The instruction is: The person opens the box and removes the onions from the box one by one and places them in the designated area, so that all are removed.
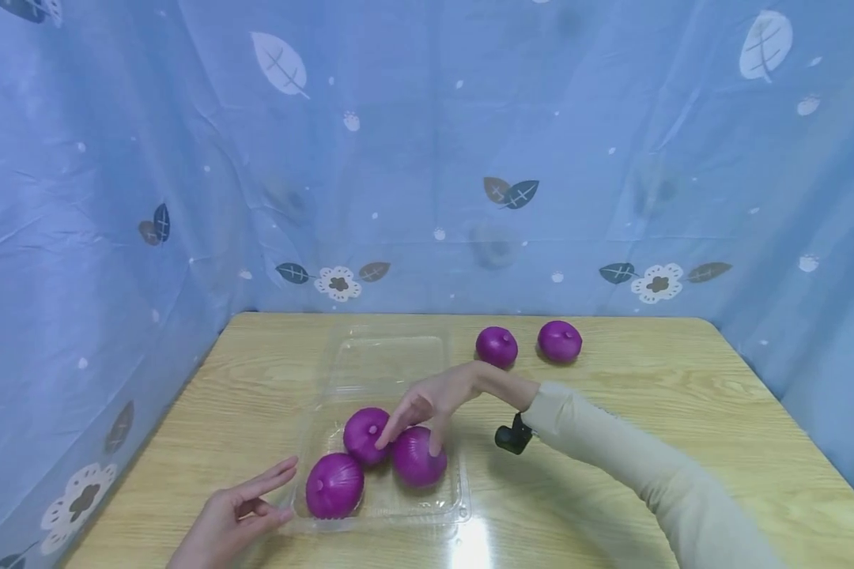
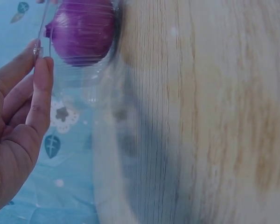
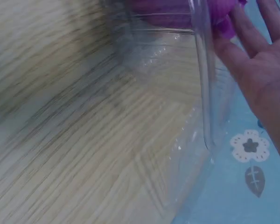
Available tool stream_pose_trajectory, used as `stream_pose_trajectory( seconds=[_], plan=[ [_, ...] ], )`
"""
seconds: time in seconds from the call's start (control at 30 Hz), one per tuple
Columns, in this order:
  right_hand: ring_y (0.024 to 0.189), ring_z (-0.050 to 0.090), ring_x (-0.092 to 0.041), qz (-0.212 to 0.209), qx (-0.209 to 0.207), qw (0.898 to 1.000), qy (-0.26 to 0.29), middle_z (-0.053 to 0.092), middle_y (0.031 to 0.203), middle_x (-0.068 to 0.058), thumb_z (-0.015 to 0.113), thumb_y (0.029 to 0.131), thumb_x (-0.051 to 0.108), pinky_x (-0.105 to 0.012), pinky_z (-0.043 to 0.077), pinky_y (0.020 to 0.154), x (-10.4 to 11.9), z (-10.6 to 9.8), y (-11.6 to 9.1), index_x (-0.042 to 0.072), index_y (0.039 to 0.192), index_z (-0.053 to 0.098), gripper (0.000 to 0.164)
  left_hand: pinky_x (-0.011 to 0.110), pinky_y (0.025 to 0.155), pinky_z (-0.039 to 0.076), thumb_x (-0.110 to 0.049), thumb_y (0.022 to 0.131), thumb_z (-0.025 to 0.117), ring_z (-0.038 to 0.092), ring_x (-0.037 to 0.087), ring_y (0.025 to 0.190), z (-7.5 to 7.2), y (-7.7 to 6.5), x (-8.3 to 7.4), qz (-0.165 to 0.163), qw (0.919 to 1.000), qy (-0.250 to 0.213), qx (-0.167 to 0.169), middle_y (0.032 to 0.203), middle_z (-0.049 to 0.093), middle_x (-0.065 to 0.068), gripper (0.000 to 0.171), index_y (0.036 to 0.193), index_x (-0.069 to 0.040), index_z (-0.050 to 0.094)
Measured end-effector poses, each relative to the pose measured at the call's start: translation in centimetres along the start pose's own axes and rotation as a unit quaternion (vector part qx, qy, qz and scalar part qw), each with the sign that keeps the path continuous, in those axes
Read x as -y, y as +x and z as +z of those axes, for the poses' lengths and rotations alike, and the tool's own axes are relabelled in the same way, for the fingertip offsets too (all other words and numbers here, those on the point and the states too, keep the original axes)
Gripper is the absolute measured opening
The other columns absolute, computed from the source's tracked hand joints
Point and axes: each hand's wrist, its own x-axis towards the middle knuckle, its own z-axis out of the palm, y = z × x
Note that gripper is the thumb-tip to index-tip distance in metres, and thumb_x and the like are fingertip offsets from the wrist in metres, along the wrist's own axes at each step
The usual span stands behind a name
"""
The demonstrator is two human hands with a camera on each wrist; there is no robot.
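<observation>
A clear plastic clamshell box lies unfolded on the table with three purple onions in its near half. My left hand pinches the box's near left edge between thumb and fingertips, close to the front left onion; the left wrist view shows the fingers at the thin rim. My right hand reaches down from above and holds the right onion, thumb on one side and fingers on the other. Another onion sits right beside those fingers. In the right wrist view the held onion shows only partly.
The box's lid lies flat toward the back. Two more onions, one nearer and one farther right, rest on the wooden table behind my right forearm. A blue patterned curtain surrounds the table.
</observation>
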Motion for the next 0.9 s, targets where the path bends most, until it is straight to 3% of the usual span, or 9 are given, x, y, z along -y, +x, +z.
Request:
stream_pose_trajectory(
  seconds=[0.13, 0.23, 0.37, 0.6, 0.8, 0.9],
  plan=[
    [0.13, 0.041, -0.004, 0.058, 0.051, 0.997, -0.004, 0.044, 0.146, -0.006, 0.07, 0.076, -0.016, -0.026, 0.031, 0.108, -0.8, 0.2, 0.9, -0.003, 0.141, 0.041, 0.073, 0.022, 0.065, 0.054, -0.005, 0.087, 0.07, 0.064, 0.014, 0.068, 0.4, 0.2, 0.0, -0.01, 0.9998, -0.013, 0.01, 0.133, 0.05, -0.024, 0.044, 0.129, -0.003, 0.059],
    [0.128, 0.042, -0.005, 0.081, 0.098, 0.992, -0.011, 0.041, 0.147, -0.006, 0.071, 0.074, -0.018, -0.028, 0.036, 0.105, -1.3, 0.6, 1.3, -0.001, 0.143, 0.038, 0.079, 0.021, 0.064, 0.054, -0.007, 0.086, 0.071, 0.064, 0.012, 0.066, 0.6, 0.3, -0.2, -0.011, 0.9999, 0.001, 0.004, 0.133, 0.051, -0.021, 0.044, 0.129, -0.002, 0.06],
    [0.126, 0.044, -0.008, 0.086, 0.106, 0.991, -0.012, 0.042, 0.145, -0.003, 0.071, 0.074, -0.018, -0.029, 0.039, 0.103, -1.5, 0.9, 1.3, 0.0, 0.142, 0.039, 0.078, 0.022, 0.056, 0.051, -0.007, 0.085, 0.072, 0.063, 0.009, 0.065, 0.8, 0.4, -0.4, 0.005, 0.9998, 0.018, -0.007, 0.133, 0.053, -0.019, 0.044, 0.128, -0.007, 0.062],
    [0.121, 0.048, -0.009, 0.082, -0.009, 0.997, 0.004, 0.042, 0.139, 0.004, 0.071, 0.078, -0.008, -0.031, 0.045, 0.098, -0.6, 0.8, -0.2, 0.008, 0.141, 0.044, 0.07, 0.023, 0.062, 0.054, -0.005, 0.085, 0.071, 0.064, 0.011, 0.066, 0.8, 0.4, -0.3, 0.015, 0.9999, 0.005, -0.002, 0.133, 0.052, -0.02, 0.044, 0.128, -0.002, 0.06],
    [0.121, 0.05, -0.014, 0.061, -0.088, 0.993, 0.056, 0.037, 0.14, 0.006, 0.066, 0.087, 0.003, -0.045, 0.051, 0.089, 0.6, 1.6, -2.0, 0.019, 0.143, 0.042, 0.063, 0.022, 0.067, 0.055, -0.007, 0.084, 0.072, 0.066, 0.013, 0.069, 0.5, 0.2, -0.4, -0.015, 0.9999, 0.005, -0.005, 0.133, 0.053, -0.019, 0.046, 0.128, 0.0, 0.059],
    [0.121, 0.05, -0.017, 0.046, -0.128, 0.989, 0.057, 0.037, 0.14, 0.002, 0.064, 0.09, 0.012, -0.048, 0.052, 0.086, 1.0, 2.5, -2.8, 0.022, 0.143, 0.042, 0.058, 0.021, 0.068, 0.054, -0.009, 0.084, 0.073, 0.066, 0.013, 0.069, 0.3, 0.1, -0.6, -0.03, 0.9995, 0.008, -0.008, 0.131, 0.052, -0.022, 0.047, 0.127, 0.003, 0.059]
  ],
)
